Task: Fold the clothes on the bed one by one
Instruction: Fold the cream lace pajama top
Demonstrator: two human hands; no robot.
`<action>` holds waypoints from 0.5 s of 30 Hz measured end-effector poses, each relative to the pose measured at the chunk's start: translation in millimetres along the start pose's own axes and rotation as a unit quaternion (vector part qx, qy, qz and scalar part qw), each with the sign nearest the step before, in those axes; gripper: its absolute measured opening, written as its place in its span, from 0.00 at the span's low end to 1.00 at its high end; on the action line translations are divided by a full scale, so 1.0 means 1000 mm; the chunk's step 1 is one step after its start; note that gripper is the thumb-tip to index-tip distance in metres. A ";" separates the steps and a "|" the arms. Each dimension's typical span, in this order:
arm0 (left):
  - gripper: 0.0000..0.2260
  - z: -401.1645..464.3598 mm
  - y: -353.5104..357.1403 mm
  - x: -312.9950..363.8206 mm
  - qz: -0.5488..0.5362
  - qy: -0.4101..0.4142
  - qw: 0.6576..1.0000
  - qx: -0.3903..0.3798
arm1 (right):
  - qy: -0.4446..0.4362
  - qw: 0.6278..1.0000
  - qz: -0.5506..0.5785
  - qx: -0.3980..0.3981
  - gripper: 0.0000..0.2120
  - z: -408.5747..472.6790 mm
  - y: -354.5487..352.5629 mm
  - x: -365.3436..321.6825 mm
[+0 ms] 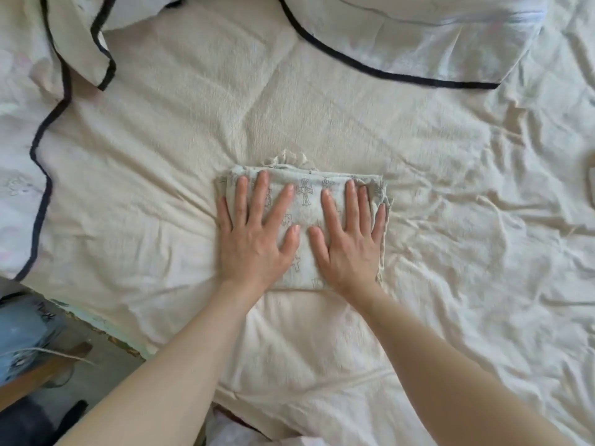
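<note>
The folded garment (302, 201) lies on the bed (450, 236); left hand (254, 233) and right hand (349, 239) press flat, fingers spread wide (likely setting the creases).

Lay folded into a compact rectangle near the middle of the bed (450, 204): a pale grey-green garment (306, 201) printed with dark outlined crosses. Sat flat on the cream cover, long side running left to right, with a crumpled lace-like edge poking out at the far side and a frayed hem along the right. Was partly covered by two flat palms. Lay well apart from white, dark-trimmed cloth (418, 43) heaped at the far edge.
</note>
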State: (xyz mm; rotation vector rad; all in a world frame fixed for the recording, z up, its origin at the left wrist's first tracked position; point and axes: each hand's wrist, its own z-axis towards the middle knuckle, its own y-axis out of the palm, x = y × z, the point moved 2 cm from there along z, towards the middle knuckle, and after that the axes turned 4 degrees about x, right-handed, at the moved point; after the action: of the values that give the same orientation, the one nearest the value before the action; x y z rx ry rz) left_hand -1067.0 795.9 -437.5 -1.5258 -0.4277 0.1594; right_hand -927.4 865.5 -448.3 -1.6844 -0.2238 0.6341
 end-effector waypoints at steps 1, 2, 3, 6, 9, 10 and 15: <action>0.27 0.002 0.001 0.000 0.006 -0.003 1.000 -0.007 | 0.001 1.000 -0.002 -0.007 0.28 0.002 0.001 0.000; 0.27 0.002 -0.001 0.001 0.009 -0.007 1.000 -0.020 | 0.003 1.000 0.001 -0.019 0.28 0.001 0.001 0.000; 0.27 0.002 -0.005 0.003 0.009 -0.012 0.999 -0.036 | 0.006 0.999 0.007 -0.030 0.28 0.001 -0.003 -0.001; 0.26 0.007 -0.024 0.005 -0.029 -0.021 0.996 -0.081 | 0.019 0.997 0.048 -0.055 0.28 0.003 -0.021 -0.002; 0.24 0.002 -0.046 -0.002 -0.133 -0.027 0.990 -0.026 | 0.000 0.991 0.135 -0.009 0.23 -0.005 -0.043 0.008; 0.24 -0.003 -0.053 -0.004 -0.164 -0.052 0.985 -0.007 | -0.002 0.988 0.156 0.021 0.21 -0.013 -0.048 0.014; 0.29 -0.010 -0.065 -0.014 -0.315 -0.213 0.924 -0.044 | 0.177 0.943 0.283 0.015 0.25 -0.036 -0.057 0.030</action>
State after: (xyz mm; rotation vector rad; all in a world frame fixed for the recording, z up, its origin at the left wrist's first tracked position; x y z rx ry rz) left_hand -1087.0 778.1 -375.4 -1.3628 -1.2655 -0.0382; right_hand -872.2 862.1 -399.4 -1.8043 0.5456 0.7304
